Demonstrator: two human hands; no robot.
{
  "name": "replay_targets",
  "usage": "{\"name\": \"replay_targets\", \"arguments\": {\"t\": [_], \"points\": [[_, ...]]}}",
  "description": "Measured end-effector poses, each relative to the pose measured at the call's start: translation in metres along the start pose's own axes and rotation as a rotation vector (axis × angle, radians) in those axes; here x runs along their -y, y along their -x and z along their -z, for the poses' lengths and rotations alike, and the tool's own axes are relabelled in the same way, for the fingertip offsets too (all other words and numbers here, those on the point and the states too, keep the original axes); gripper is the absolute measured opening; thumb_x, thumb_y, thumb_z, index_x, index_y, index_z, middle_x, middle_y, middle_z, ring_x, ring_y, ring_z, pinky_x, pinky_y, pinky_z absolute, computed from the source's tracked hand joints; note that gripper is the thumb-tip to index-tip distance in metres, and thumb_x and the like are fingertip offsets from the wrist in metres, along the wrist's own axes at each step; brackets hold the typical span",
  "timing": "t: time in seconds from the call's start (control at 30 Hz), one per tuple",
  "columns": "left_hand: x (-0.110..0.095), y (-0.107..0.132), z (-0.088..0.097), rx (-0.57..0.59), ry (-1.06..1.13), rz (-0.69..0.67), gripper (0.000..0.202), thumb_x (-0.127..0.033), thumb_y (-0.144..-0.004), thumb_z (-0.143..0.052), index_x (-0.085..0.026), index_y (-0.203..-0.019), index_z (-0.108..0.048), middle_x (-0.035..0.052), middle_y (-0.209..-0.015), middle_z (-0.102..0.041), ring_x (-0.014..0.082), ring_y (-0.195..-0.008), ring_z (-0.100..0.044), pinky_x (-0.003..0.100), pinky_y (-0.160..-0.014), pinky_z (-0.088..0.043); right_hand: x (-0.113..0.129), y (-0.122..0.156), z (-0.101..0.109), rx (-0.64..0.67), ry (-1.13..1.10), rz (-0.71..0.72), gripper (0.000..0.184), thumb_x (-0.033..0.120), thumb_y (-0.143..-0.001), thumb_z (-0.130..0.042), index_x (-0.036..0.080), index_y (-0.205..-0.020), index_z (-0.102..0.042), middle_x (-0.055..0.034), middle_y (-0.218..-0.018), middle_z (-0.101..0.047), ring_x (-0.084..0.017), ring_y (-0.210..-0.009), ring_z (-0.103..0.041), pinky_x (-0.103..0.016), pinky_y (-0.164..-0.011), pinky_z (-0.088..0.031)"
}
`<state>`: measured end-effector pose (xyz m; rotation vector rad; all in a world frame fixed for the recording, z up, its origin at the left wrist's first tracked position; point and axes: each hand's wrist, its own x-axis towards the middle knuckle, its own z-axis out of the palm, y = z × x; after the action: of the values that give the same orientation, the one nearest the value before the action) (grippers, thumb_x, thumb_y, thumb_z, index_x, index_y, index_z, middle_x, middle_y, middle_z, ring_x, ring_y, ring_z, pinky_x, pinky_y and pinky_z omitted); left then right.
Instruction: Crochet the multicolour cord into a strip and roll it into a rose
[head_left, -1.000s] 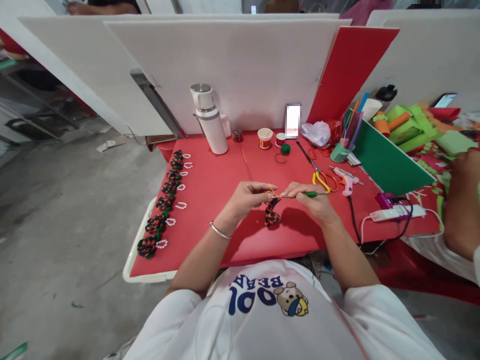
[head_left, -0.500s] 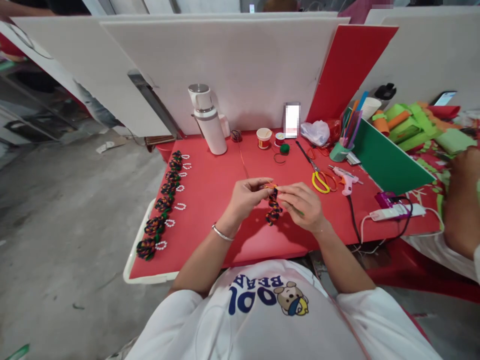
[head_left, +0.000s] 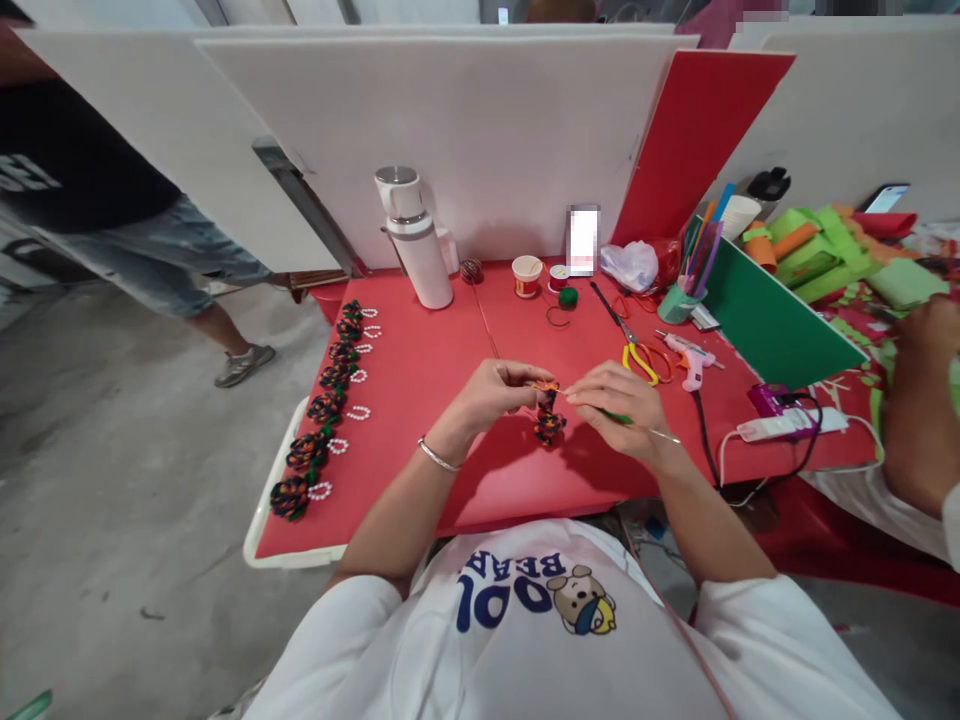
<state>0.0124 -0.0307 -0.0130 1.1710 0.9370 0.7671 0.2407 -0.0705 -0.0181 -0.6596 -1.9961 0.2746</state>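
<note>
In the head view, my left hand is closed in a pinch on the top of a curly crochet piece in dark, orange and red yarn, which hangs down over the table. My right hand grips a crochet hook with a green handle, its thin tip at the top of the piece. From my left hand a yarn strand runs back to a dark multicoloured yarn ball. Fingers hide part of the stitches.
Along the left edge of the red table lie several crocheted flowers with bead loops. Behind stand a white thermos, a paper cup and a phone. Scissors and a glue gun lie right, beside another person's arm.
My right hand has moved slightly right and turned, drawing the hook away from my left hand. The crochet piece has shifted a little. A person has walked into view at the far left.
</note>
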Motion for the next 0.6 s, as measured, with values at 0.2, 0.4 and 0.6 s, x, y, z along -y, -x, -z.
{"name": "replay_targets", "arguments": {"t": [0.2, 0.4, 0.6], "points": [[-0.002, -0.001, 0.001, 0.123, -0.024, 0.022, 0.03, -0.02, -0.057, -0.085, -0.015, -0.087, -0.084, 0.0087, -0.074, -0.077, 0.013, -0.059, -0.063, 0.022, -0.051, -0.04, -0.002, 0.001, 0.007, 0.007, -0.32, -0.291, 0.016, 0.032, -0.094, -0.067, 0.027, -0.09, -0.081, -0.0045, -0.085, -0.081, -0.022, -0.081, -0.073, -0.042, -0.08, -0.059], [-0.003, -0.001, -0.004, 0.15, 0.091, 0.068, 0.028, -0.02, -0.056, -0.083, -0.014, -0.083, -0.085, 0.006, -0.062, -0.072, 0.0084, -0.048, -0.053, 0.021, -0.046, -0.036, -0.025, 0.018, -0.01, -0.164, -0.637, -0.493, 0.021, 0.046, -0.089, -0.072, 0.028, -0.082, -0.082, -0.0035, -0.075, -0.078, -0.022, -0.074, -0.071, -0.04, -0.072, -0.059], [-0.005, -0.003, -0.009, 0.138, 0.148, 0.094, 0.03, -0.02, -0.053, -0.086, -0.014, -0.082, -0.084, 0.0056, -0.063, -0.072, 0.008, -0.048, -0.053, 0.02, -0.045, -0.034, -0.027, 0.022, -0.022, -0.236, -0.653, -0.526, 0.025, 0.051, -0.085, -0.076, 0.027, -0.08, -0.081, -0.0044, -0.076, -0.079, -0.023, -0.075, -0.073, -0.04, -0.074, -0.061]]}}
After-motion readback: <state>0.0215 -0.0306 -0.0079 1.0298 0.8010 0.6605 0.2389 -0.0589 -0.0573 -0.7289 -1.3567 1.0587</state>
